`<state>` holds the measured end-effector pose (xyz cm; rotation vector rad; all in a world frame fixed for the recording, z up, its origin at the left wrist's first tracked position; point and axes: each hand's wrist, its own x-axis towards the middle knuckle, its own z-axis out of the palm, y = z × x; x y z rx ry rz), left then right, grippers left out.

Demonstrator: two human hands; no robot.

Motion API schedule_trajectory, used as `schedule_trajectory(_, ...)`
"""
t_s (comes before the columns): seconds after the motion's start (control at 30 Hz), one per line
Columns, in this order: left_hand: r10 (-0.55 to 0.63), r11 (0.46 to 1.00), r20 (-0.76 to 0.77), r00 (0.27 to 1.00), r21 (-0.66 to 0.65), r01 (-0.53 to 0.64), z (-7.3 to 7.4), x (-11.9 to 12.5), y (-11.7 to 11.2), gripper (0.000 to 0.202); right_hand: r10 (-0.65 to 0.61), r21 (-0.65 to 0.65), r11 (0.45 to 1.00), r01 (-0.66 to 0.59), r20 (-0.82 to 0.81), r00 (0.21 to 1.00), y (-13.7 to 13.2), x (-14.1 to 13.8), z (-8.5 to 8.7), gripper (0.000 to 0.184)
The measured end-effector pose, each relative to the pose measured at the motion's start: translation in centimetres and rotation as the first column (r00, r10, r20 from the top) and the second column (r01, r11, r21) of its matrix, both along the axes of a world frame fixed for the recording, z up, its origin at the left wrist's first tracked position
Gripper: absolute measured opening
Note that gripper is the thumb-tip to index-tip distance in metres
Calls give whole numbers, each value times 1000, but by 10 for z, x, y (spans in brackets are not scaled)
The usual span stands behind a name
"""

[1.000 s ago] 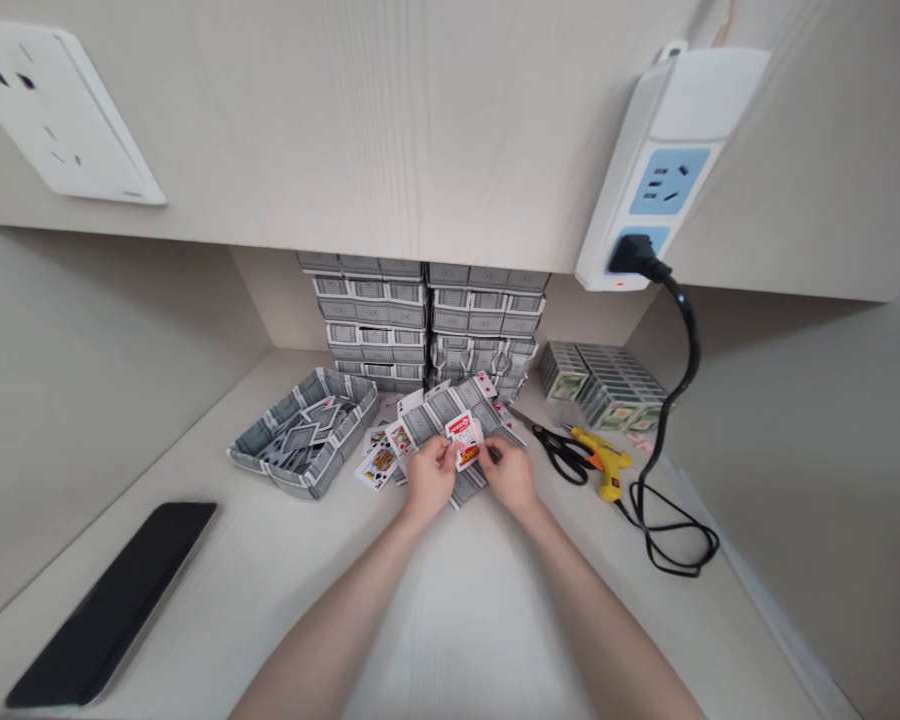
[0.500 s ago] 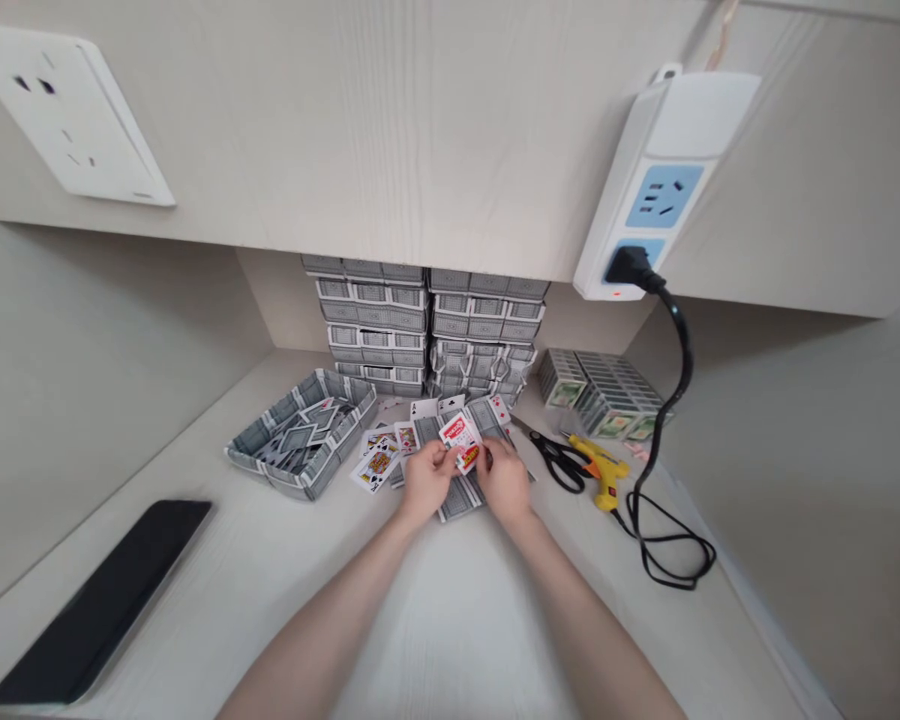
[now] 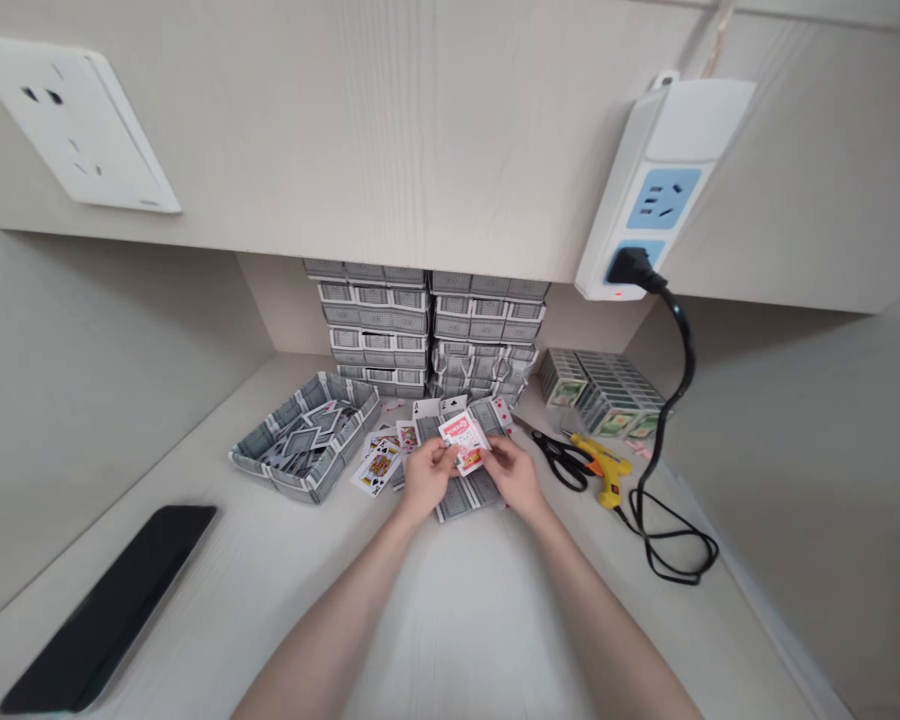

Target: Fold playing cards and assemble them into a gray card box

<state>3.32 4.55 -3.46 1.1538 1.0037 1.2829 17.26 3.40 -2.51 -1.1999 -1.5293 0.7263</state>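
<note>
My left hand (image 3: pixel 427 478) and my right hand (image 3: pixel 516 474) meet over a spread of playing cards (image 3: pixel 461 490) on the desk. Both pinch a red-and-white playing card (image 3: pixel 463 441) held face up between them, fingers closed on its edges. More cards lie under and behind the hands, some face up with kings showing (image 3: pixel 376 467), most face down with grey patterned backs.
A grey card-woven tray (image 3: pixel 270 468) with loose cards sits left. Stacked woven trays (image 3: pixel 427 325) stand at the back. Card decks (image 3: pixel 604 392), scissors (image 3: pixel 562 457), a yellow glue gun (image 3: pixel 606 470) with black cord (image 3: pixel 671 540) lie right. A black phone (image 3: pixel 109 605) lies front left.
The hands and the red-and-white card have stayed nearly in place; the right hand shifted slightly right. The view tilted a little.
</note>
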Motion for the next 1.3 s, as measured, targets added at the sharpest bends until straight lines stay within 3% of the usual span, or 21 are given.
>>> schedule_trajectory(0.07,-29,999,24,999,-19,29,2,0,-1,27,148,-140,972,-187,-247,958,0,-1,4,37)
schedule_trajectory(0.13,-61,997,57,996,-41,63,5,0,-4,28,208,-241,912,-333,-429,879,-1,-4,9,53)
schedule_trajectory(0.2,-95,993,92,991,-61,101,7,0,-8,27,223,-286,859,-424,-536,814,-4,-9,12,61)
schedule_trajectory(0.3,-125,988,121,985,-79,135,10,0,-13,25,228,-291,831,-474,-600,767,-8,-15,16,58)
schedule_trajectory(0.57,-130,989,88,988,-65,136,8,-4,-15,26,120,-252,903,-347,-629,768,-9,-22,3,45)
schedule_trajectory(0.77,-119,992,10,993,-34,119,3,-3,-11,24,10,-203,976,-82,-332,943,-4,-15,-6,40)
schedule_trajectory(1.0,-37,998,-128,991,50,44,-8,-4,-4,20,17,-115,992,-49,-267,964,-2,-8,-1,28)
schedule_trajectory(1.13,-13,995,-94,995,97,22,-10,-4,-5,27,-9,-83,996,-9,-214,977,-5,-10,2,23)
schedule_trajectory(1.3,63,991,-70,996,122,-54,-7,-1,-10,27,8,-166,982,-84,-413,911,-9,-20,8,26)
